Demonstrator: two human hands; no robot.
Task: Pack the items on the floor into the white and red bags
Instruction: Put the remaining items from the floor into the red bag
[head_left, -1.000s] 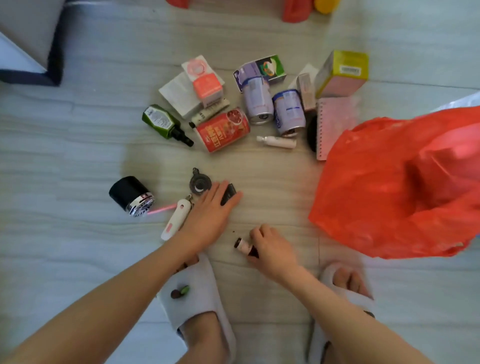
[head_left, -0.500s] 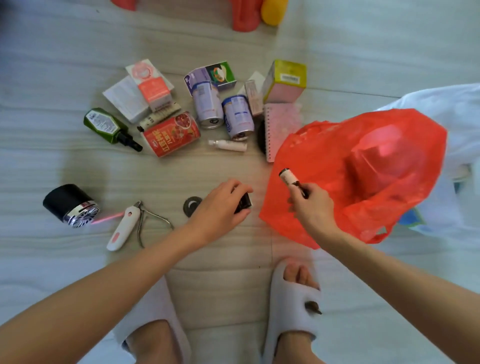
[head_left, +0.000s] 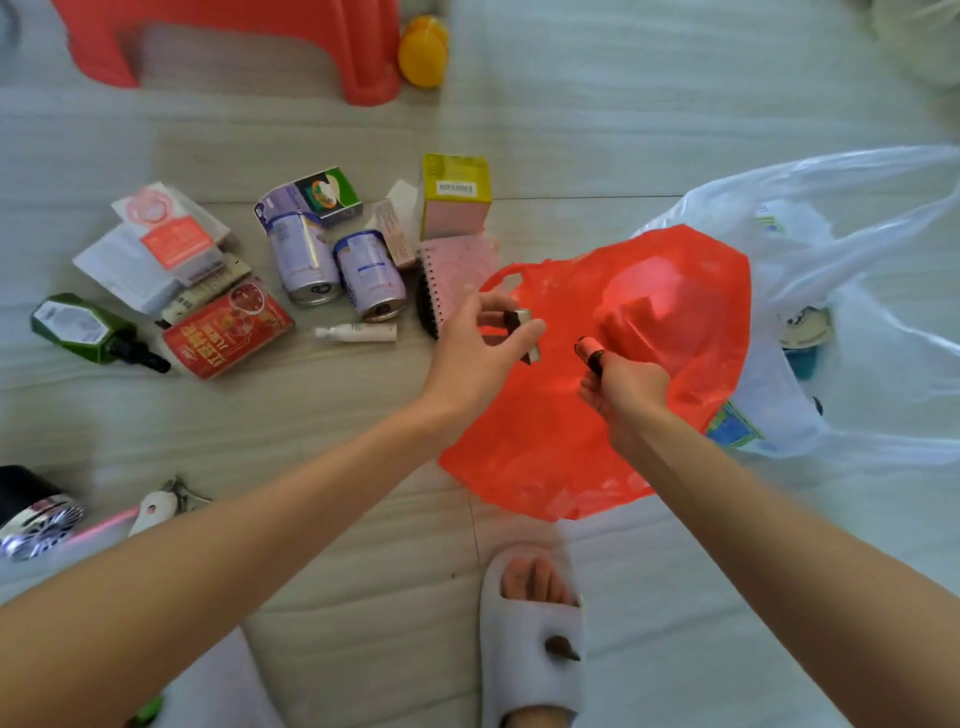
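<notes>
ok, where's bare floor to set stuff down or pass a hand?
Free: the strip between the red can and the left forearm; the floor between the red stool and the boxes; the patch left of the slipper. Crowded: the cluster from green bottle to pink notebook, tight against the red bag.

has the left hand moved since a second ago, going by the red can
Yes. The left hand, pinching a small dark item, has gone from the floor below the red can rightward, over the red bag.
</notes>
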